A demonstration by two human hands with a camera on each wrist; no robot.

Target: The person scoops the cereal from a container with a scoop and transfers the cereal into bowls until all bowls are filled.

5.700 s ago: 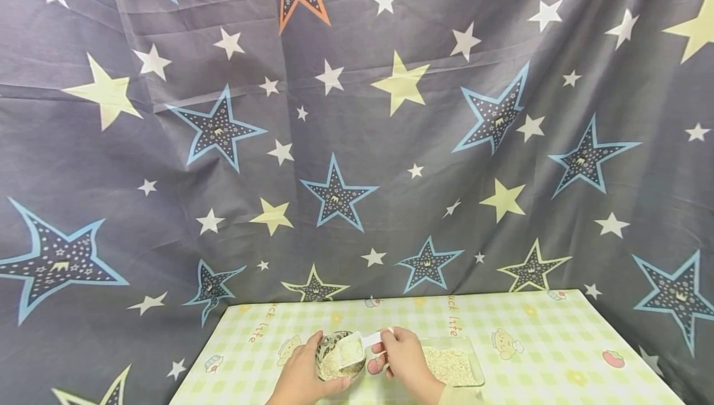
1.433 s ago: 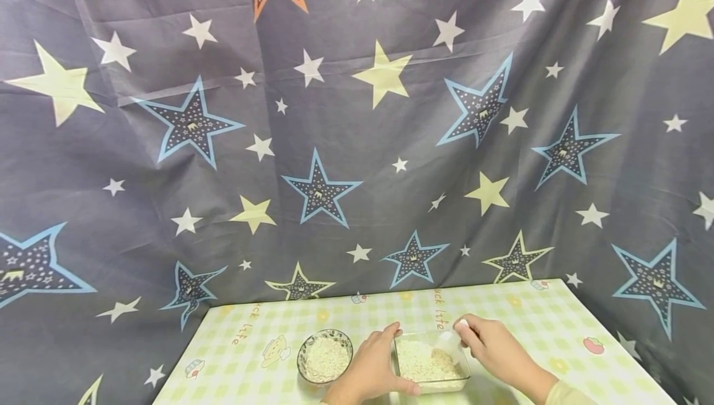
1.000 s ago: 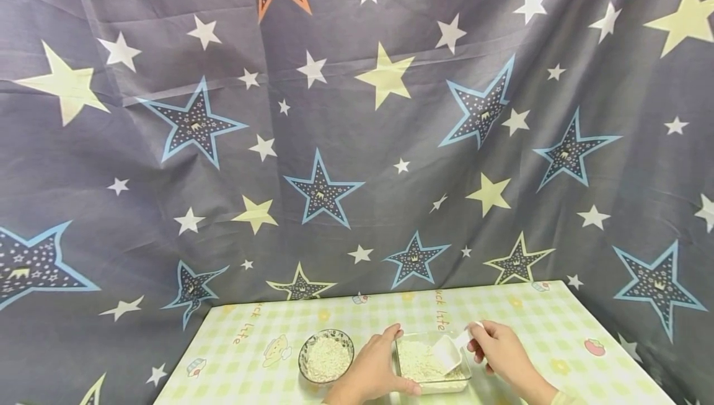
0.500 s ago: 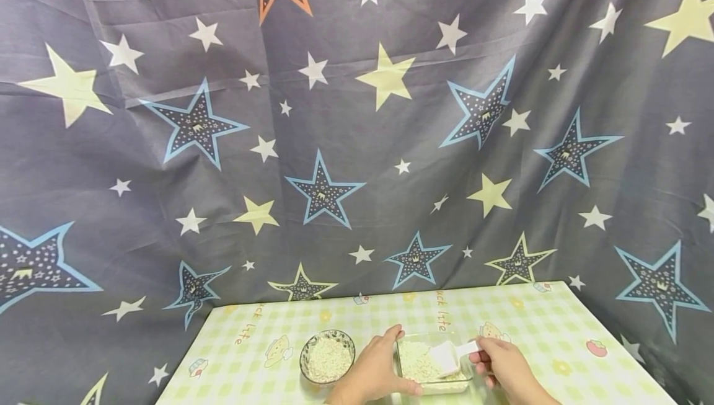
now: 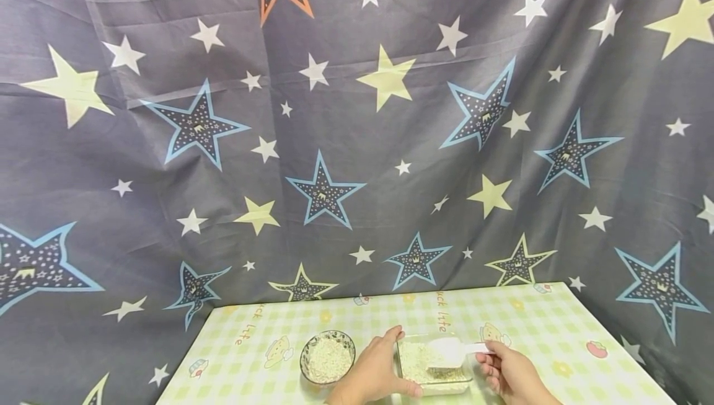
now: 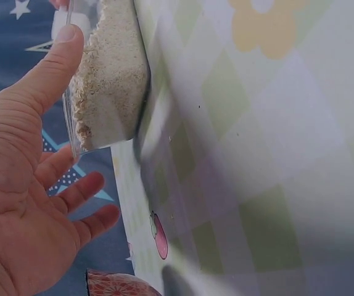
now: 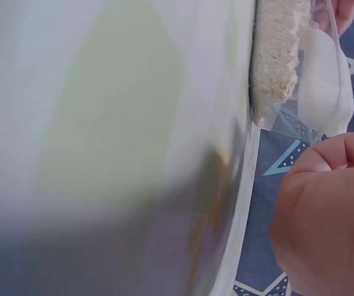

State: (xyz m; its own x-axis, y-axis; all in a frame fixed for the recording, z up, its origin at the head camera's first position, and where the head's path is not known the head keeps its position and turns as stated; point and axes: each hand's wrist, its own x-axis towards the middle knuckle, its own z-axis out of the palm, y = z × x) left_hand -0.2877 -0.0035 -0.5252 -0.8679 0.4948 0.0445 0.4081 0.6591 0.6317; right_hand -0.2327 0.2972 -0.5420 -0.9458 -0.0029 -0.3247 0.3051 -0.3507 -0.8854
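A clear rectangular glass container (image 5: 443, 386) of pale flakes like oats (image 5: 414, 361) stands on the table. My left hand (image 5: 375, 368) holds its left end, with the thumb at the near rim and fingers toward the far corner. In the left wrist view, the left thumb (image 6: 52, 68) lies on the rim while several other fingers stay spread. My right hand (image 5: 510, 371) pinches the handle of a white scoop (image 5: 446, 353), which lies level over the flakes, inside the container's right half. The right wrist view shows the scoop (image 7: 322, 86) through the clear wall; what it holds is hidden.
Left of the container stands a round, dark-patterned bowl (image 5: 304, 371) filled with similar flakes. A green-checked tablecloth (image 5: 563, 337) covers the table. Behind it hangs a grey curtain (image 5: 357, 132) printed with stars.
Earlier the scoop was tipped over the bowl at the left; since then it has moved into the container. Most recently it has tilted toward level as my right hand lowered. My left hand stays put.
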